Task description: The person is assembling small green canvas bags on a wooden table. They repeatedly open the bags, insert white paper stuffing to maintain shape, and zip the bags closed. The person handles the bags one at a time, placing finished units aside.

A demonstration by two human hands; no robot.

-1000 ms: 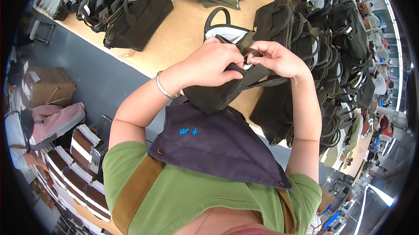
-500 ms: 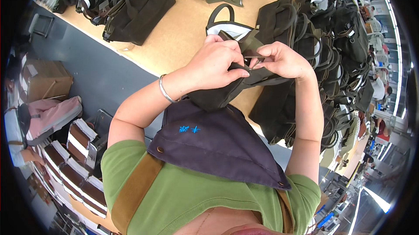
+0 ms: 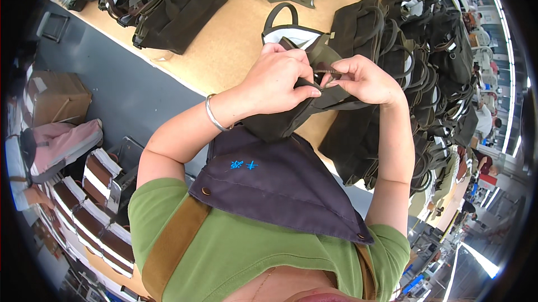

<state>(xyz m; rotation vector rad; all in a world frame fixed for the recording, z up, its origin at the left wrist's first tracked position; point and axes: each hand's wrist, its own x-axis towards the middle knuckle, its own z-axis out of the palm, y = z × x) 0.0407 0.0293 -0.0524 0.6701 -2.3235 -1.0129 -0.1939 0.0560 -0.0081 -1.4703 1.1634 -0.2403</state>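
Observation:
A dark olive fabric bag (image 3: 278,123) with a white lining and a looped handle is held up in front of my apron, over the table's near edge. My left hand (image 3: 283,77) is closed on the bag's dark edge, thumb pressed along the fabric. Close beside it, my right hand (image 3: 364,79) pinches the end of a toothed zipper (image 3: 327,70) between thumb and fingers. The zipper's teeth show between the two hands. Whether a slider is on it is hidden by my fingertips.
Many similar dark bags (image 3: 412,49) are heaped at the right of the tan table (image 3: 246,33). Another row of bags (image 3: 182,13) stands at the far left. Left of the table, a cardboard box (image 3: 59,99) and stacked brown-and-white pieces (image 3: 92,223) sit by the grey floor.
Both hands keep their hold on the bag and zipper with almost no movement. The view has shifted very slightly.

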